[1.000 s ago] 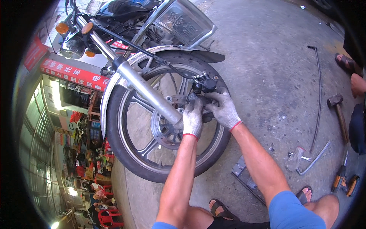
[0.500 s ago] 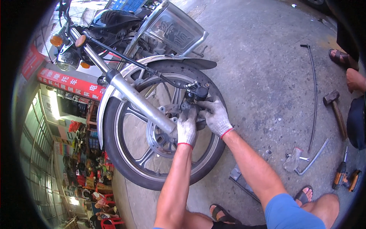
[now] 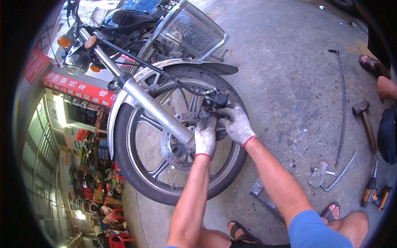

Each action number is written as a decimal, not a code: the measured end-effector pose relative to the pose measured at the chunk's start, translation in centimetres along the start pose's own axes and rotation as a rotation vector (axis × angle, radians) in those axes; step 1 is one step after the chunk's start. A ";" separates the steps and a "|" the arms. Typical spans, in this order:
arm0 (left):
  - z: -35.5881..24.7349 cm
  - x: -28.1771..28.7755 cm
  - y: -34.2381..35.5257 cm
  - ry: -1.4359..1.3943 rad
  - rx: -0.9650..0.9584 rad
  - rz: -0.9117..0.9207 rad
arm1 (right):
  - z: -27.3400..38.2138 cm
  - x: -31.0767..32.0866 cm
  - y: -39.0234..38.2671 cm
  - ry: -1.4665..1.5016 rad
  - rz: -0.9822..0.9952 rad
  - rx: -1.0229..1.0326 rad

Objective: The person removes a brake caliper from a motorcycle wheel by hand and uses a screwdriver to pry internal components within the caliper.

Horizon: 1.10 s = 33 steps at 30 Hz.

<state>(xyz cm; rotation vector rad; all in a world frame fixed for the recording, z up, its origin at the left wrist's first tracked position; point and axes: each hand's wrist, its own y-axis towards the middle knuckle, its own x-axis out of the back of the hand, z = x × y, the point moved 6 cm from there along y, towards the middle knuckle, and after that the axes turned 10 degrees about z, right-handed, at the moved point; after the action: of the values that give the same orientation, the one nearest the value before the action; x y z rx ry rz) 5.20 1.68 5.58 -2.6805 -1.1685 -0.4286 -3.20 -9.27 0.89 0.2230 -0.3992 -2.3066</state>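
Observation:
Both my hands wear whitish work gloves with red cuffs. They meet at the black brake caliper (image 3: pixel 218 99) on the far right part of a motorcycle's front wheel (image 3: pixel 136 177). My left hand (image 3: pixel 205 138) has its fingers closed on the caliper's lower part, near the brake disc (image 3: pixel 168 151). Just right of it, my right hand (image 3: pixel 238 125) pinches at the same caliper with thumb and fingers bent. The fingertips and any small part between them are hidden. A black hose runs from the caliper up toward the silver fork leg (image 3: pixel 153 109).
On the concrete at right lie a long thin bar (image 3: pixel 343 103), a hammer (image 3: pixel 368 129), a bent metal rod (image 3: pixel 344 175), a cloudy plastic bag (image 3: pixel 317 175) and an orange-black power tool (image 3: pixel 368 196). A dark case (image 3: pixel 264 197) sits beneath my right forearm. Another person's foot (image 3: pixel 368 63) shows at far right.
The view has shifted slightly, moving the scene a little rightward. Both hands stay on the caliper in nearly the same grip.

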 end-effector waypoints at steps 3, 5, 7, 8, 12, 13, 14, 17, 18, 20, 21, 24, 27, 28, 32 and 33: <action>-0.7 -0.3 -0.7 0.002 0.096 -0.029 | 0.3 0.0 -0.2 -0.052 0.007 0.052; -0.2 0.0 -0.2 0.006 0.056 -0.022 | 0.5 0.0 -0.5 -0.102 -0.007 0.072; -0.2 -0.1 -0.2 0.018 0.021 -0.008 | 0.7 -0.2 -0.8 -0.115 -0.032 0.109; -0.1 -0.1 -0.2 0.014 0.020 -0.012 | 0.9 -0.1 -0.9 -0.128 -0.063 0.144; 0.1 0.7 -0.2 0.071 0.010 -0.024 | 1.5 -0.8 -1.4 -0.171 -0.085 0.170; 0.0 0.6 -0.1 0.093 0.000 -0.015 | 1.4 -0.7 -1.5 -0.146 -0.107 0.168; 0.0 0.5 -0.1 0.116 -0.009 -0.007 | 1.3 -0.6 -1.6 -0.121 -0.129 0.165; -0.5 -0.5 -0.5 0.034 0.018 -0.013 | 0.8 -0.1 -1.8 -0.094 -0.171 0.197; -0.7 -0.5 -0.8 0.016 0.053 -0.022 | 1.4 -0.1 -1.7 -0.090 -0.168 0.199; -0.5 -0.1 -0.7 0.009 0.049 -0.027 | 1.5 0.0 -1.6 0.037 -0.108 0.055; -0.3 0.1 -0.6 0.002 0.044 -0.025 | 1.8 0.0 -1.5 0.039 -0.105 0.057; -0.1 0.2 -0.1 0.010 -0.057 -0.048 | 2.2 0.3 -1.4 0.034 -0.143 0.110; 0.3 0.0 0.0 0.028 -0.022 -0.033 | 1.8 -0.2 -1.1 -0.135 -0.063 0.159; 0.6 0.3 0.1 0.028 -0.024 -0.040 | 2.0 -0.3 -1.1 -0.155 -0.038 0.136; 0.4 0.6 0.0 -0.014 -0.019 -0.043 | 3.0 -0.4 -0.7 -0.230 0.057 0.083; 0.4 0.6 0.1 0.023 -0.016 -0.033 | 3.0 -0.4 -0.6 -0.232 0.061 0.086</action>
<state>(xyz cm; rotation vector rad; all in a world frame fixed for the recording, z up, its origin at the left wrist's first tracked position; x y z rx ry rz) 5.69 2.15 5.42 -2.6664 -1.2097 -0.4744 -4.11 -7.94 3.47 -0.0154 -0.6147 -2.2643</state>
